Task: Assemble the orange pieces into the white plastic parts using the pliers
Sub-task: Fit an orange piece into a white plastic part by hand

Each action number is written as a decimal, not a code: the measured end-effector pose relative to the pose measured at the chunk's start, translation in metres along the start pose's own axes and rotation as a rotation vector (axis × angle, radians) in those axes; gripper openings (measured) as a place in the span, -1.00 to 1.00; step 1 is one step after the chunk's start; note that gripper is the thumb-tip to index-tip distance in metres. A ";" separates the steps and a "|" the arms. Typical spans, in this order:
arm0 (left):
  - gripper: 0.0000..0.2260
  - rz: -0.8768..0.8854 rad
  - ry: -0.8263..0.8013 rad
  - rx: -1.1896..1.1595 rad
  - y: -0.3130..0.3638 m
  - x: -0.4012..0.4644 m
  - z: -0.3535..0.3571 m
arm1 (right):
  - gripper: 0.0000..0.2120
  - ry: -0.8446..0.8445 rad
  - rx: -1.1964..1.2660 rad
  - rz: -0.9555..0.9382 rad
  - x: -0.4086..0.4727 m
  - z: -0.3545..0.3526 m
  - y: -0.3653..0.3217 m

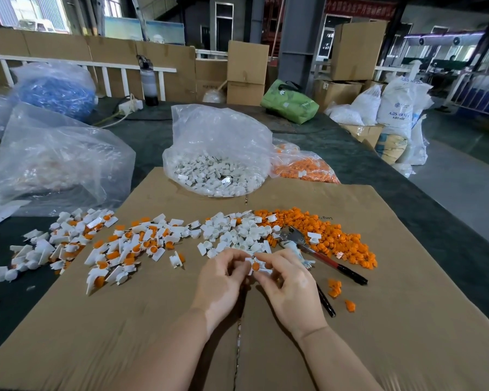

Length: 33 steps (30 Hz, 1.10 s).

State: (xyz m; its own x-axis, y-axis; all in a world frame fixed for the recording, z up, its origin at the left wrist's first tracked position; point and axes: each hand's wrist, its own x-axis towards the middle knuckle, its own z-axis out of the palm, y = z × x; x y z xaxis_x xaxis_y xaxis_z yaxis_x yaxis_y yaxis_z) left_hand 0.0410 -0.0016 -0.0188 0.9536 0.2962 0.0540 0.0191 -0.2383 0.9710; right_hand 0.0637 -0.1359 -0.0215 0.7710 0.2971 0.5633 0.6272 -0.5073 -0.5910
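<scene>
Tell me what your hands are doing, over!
Both hands, left and right, pinch a white part with orange piece seated. Pliers lie untouched on cardboard. Nothing in the way.

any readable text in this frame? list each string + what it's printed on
"ABS RESIN": white sack at right; the smaller line beneath starts "ABS", the rest is blurred.
Upside-down print on the cardboard sheet by the orange pieces: too small to read.
Red banner with light characters, top right: too blurred to read.
White logo on the green bag: unreadable.
Marks on the stacked cardboard boxes: unreadable.
</scene>
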 end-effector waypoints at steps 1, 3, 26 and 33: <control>-0.92 0.001 -0.002 -0.002 0.000 0.000 0.000 | -0.74 -0.006 0.002 -0.005 0.000 0.000 0.000; -0.91 0.003 -0.006 -0.010 0.000 -0.001 0.000 | -0.75 -0.014 0.002 -0.008 0.001 0.000 0.000; -0.97 0.012 0.014 -0.038 -0.001 0.003 0.002 | -0.79 0.013 -0.031 -0.043 0.001 0.003 0.004; -0.98 -0.054 0.038 -0.059 -0.002 0.007 0.003 | -0.66 0.092 -0.452 0.306 0.007 -0.016 0.016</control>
State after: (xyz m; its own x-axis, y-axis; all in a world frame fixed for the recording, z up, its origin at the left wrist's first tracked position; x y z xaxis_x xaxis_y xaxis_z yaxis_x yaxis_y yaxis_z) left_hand 0.0486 -0.0016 -0.0208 0.9396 0.3421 0.0085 0.0517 -0.1665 0.9847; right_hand 0.0770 -0.1549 -0.0174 0.8851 0.0198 0.4650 0.2506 -0.8621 -0.4404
